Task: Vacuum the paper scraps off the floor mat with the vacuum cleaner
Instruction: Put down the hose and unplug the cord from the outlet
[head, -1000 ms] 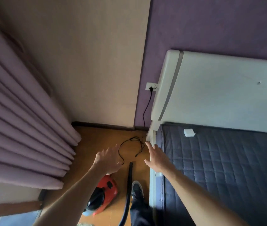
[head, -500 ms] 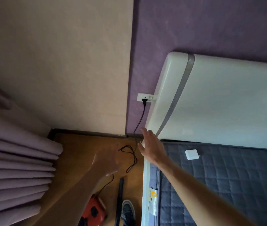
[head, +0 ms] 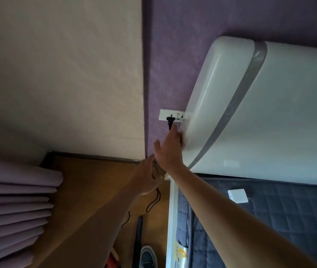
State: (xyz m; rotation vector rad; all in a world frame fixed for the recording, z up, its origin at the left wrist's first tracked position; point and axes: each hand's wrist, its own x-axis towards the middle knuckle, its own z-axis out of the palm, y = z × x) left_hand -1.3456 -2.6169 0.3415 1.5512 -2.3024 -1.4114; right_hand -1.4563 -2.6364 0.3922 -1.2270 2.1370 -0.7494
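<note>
The right hand (head: 170,147) reaches, fingers loosely spread, to the black plug (head: 169,120) seated in the wall socket (head: 173,117) just above its fingertips. The left hand (head: 146,176), open and empty, hangs lower beside the cord (head: 153,202). This looks like dealing with the power; next comes a pinch on the plug. Only a red sliver of the vacuum cleaner (head: 112,261) shows, below both hands.

I see the wall socket (head: 173,117) wedged against the white headboard (head: 250,113), which blocks it from the right; bare purple wall (head: 159,78) to its left leaves open approach, with the black plug (head: 170,121) occupying the left outlet.
</note>
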